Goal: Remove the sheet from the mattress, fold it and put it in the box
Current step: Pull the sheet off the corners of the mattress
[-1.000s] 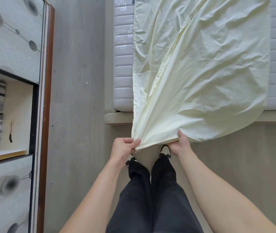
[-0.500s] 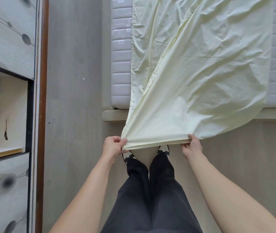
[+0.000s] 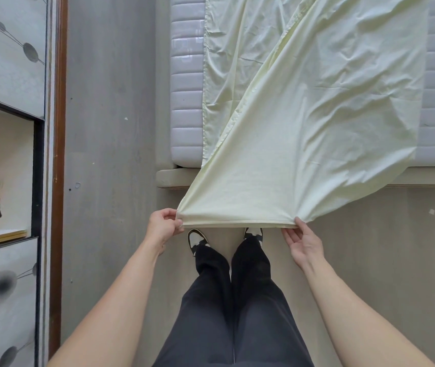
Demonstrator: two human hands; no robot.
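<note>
Both hands have spread apart along the hem, stretching it taut. The left hand (image 3: pixel 162 229) pinches one corner; the right hand (image 3: pixel 302 243) holds the other, fingers nearly straight. Beyond them the sheet (image 3: pixel 317 102) trails back over the mattress (image 3: pixel 186 102), only partly removed. No writing is readable.

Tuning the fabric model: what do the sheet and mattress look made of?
Sheet: thin woven fabric, likely cotton or a blend, matte pale yellow; it creases finely and drapes. Mattress: quilted padded fabric cover, slightly shiny, white-grey; stitched horizontal ribs.
</note>
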